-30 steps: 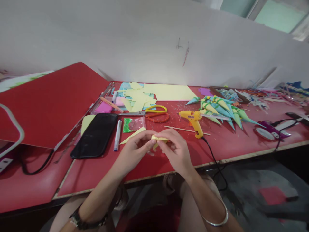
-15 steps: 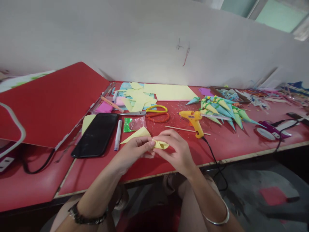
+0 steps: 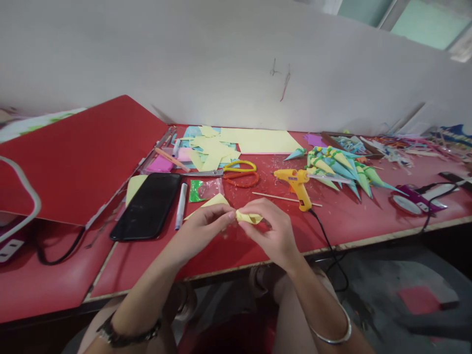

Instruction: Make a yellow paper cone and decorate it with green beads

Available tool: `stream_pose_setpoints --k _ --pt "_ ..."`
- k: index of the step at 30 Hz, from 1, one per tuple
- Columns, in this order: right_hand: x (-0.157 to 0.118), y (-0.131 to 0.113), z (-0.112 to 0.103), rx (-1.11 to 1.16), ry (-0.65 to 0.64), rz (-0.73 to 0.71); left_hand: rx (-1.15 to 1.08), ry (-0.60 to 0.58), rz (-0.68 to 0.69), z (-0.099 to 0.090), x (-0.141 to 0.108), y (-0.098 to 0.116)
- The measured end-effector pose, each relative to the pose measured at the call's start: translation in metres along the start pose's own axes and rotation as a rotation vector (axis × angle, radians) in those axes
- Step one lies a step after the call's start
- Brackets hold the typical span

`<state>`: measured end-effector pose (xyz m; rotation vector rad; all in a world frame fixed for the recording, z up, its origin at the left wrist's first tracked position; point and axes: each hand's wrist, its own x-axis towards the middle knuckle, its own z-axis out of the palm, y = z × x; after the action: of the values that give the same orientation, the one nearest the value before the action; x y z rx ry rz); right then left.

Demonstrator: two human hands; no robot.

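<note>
A small rolled piece of yellow paper (image 3: 250, 217) is between my two hands, above the front part of the red table. My right hand (image 3: 271, 228) pinches it from the right, thumb below and fingers above. At its left end my left hand (image 3: 206, 228) closes thumb and forefinger on the paper's tip. A flat yellow paper piece (image 3: 217, 199) lies just behind my left hand, partly covered by it. The yellow glue gun (image 3: 298, 187) rests to the right of my hands, with a thin wooden stick (image 3: 275, 196) beside it.
Behind my hands lie scissors (image 3: 239, 167), a small green packet (image 3: 195, 191) and cut papers (image 3: 212, 147). A black phone (image 3: 147, 206) and a marker (image 3: 180, 206) are left. Blue and yellow paper cones (image 3: 339, 169) pile up at right, near a black cord (image 3: 326, 238).
The rolled paper has shifted slightly right and turned in my fingers. My left fingers have drawn back to its left tip, so more of the roll shows.
</note>
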<state>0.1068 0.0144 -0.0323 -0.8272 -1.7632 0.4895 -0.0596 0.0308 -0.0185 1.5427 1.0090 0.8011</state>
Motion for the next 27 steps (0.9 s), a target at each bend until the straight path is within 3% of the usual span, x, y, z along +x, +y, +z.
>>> stream_pose_setpoints --k 5,8,10,14,21,27 --pt "0.0 0.003 0.0 0.044 0.05 0.09 0.76 0.342 0.273 -0.013 0.004 -0.01" --pt "0.0 0.005 0.0 0.077 0.07 0.112 1.184 0.404 0.213 -0.017 0.007 -0.019" --pt "-0.001 0.005 0.0 0.083 0.081 0.116 1.298 0.384 0.131 -0.018 0.009 -0.022" --pt "-0.001 0.004 0.0 0.085 0.097 0.13 1.349 0.29 0.086 -0.019 0.012 -0.023" --pt "0.0 0.003 -0.002 0.031 0.125 0.177 1.39 0.235 0.183 -0.018 0.011 -0.023" --pt "0.001 0.002 -0.003 0.126 0.175 0.278 1.129 0.19 0.229 -0.019 0.004 -0.021"
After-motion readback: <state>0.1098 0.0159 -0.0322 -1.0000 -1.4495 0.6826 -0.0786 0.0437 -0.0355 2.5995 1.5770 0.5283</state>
